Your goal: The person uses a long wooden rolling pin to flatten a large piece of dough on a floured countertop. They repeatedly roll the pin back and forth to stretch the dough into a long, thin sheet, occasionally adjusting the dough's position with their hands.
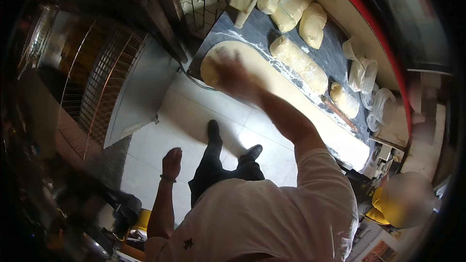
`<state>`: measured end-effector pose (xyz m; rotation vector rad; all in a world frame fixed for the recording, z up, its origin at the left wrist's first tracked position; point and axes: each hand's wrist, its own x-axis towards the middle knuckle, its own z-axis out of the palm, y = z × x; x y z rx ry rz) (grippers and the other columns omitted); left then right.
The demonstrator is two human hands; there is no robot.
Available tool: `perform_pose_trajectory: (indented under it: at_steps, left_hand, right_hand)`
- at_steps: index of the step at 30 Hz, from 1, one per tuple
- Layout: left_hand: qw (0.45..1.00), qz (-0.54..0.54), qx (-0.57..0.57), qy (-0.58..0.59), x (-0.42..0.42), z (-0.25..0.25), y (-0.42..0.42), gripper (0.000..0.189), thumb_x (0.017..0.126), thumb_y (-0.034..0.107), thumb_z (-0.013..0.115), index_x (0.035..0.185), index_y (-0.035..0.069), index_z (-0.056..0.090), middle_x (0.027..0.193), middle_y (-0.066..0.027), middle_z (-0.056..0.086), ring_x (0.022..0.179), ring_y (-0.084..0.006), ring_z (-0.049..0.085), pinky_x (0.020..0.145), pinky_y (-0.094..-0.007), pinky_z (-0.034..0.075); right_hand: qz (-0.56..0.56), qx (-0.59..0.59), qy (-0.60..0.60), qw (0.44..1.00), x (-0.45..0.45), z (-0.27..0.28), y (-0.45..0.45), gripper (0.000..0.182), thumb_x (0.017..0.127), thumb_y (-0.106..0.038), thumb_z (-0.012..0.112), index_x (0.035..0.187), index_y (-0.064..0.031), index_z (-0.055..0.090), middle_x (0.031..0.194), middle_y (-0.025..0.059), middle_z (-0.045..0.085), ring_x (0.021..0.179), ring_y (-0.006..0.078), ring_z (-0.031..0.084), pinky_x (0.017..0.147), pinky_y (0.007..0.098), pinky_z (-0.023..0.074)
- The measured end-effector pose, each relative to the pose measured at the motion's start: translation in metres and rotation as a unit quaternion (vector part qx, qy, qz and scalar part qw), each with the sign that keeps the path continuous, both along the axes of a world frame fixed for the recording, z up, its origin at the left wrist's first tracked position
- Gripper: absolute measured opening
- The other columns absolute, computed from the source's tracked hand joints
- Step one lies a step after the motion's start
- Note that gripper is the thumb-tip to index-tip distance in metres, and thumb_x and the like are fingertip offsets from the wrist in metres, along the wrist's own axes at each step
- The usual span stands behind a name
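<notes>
A long, flat sheet of pale dough (309,98) stretches along the front of a dark, floured worktop (251,32). Over its far left end, my right hand (235,74) is motion-blurred, fingers apart and nothing visible in it; whether it touches the dough I cannot tell. My left hand (172,162) hangs beside my body above the tiled floor, a dark band at the wrist, its fingers only partly visible. Behind the sheet lies a thick dough log (300,65). A smaller dough lump (344,100) rests against a brown wooden rod (339,113), perhaps a rolling pin.
Several plastic-wrapped-looking dough blocks (291,10) sit at the back of the worktop. Crumpled clear plastic bags (380,103) lie along its right side. A metal wire rack (98,94) and a grey panel (140,83) stand left. Another person (380,203) in yellow is at lower right.
</notes>
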<state>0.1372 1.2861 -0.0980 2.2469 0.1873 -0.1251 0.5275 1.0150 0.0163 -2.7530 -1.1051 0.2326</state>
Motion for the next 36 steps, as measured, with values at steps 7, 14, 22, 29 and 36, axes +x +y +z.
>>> perform_pose_trajectory:
  at_steps: [7,14,22,29,36]
  left_hand:
    - [0.987,-0.008,-0.078,-0.142,0.219,0.079,-0.074,0.040,0.089,0.023,0.076,0.118,0.001,0.061,0.111,-0.0204,0.065,0.099,-0.0389,0.065,0.086,-0.0456,0.054]
    - [0.985,0.111,0.123,-0.054,0.347,0.076,-0.118,0.058,0.082,0.020,0.079,0.128,-0.001,0.051,0.113,-0.0212,0.065,0.110,-0.0377,0.064,0.093,-0.0471,0.055]
    - [0.992,0.003,0.124,0.019,0.363,0.077,-0.113,0.026,0.083,0.019,0.073,0.104,0.005,0.065,0.112,-0.0217,0.069,0.100,-0.0388,0.069,0.084,-0.0467,0.058]
    - [0.805,0.271,-0.525,0.044,0.361,0.068,-0.075,0.023,0.077,0.007,0.074,0.095,0.004,0.059,0.078,-0.0095,0.066,0.060,-0.0242,0.063,0.055,-0.0374,0.055]
    - [0.962,0.210,-0.164,-0.067,0.372,0.046,-0.047,0.024,0.079,0.009,0.072,0.100,0.006,0.061,0.086,-0.0129,0.069,0.074,-0.0304,0.067,0.066,-0.0421,0.056]
  right_hand:
    - [-0.072,-0.033,-0.069,0.994,0.055,-0.037,-0.044,0.082,0.094,-0.052,0.062,0.157,-0.0068,0.036,0.160,0.0247,0.035,0.144,0.0425,0.038,0.119,0.0573,0.0302]
    - [-0.086,-0.136,0.096,0.982,0.111,0.008,-0.010,0.087,0.078,-0.045,0.082,0.149,-0.0092,0.047,0.138,0.0193,0.061,0.125,0.0372,0.059,0.104,0.0468,0.0483]
    - [0.092,-0.122,0.120,0.981,0.137,0.009,-0.014,0.054,0.082,-0.036,0.079,0.127,-0.0079,0.069,0.128,0.0195,0.068,0.119,0.0376,0.064,0.098,0.0472,0.0524]
    - [-0.037,-0.062,0.310,0.948,0.181,0.026,0.004,0.046,0.090,-0.025,0.076,0.129,-0.0035,0.065,0.124,0.0177,0.070,0.111,0.0261,0.067,0.094,0.0398,0.0532]
    - [0.057,-0.075,0.108,0.990,0.217,-0.023,0.030,0.036,0.090,-0.031,0.070,0.115,-0.0041,0.068,0.106,0.0209,0.072,0.099,0.0350,0.070,0.084,0.0467,0.0557]
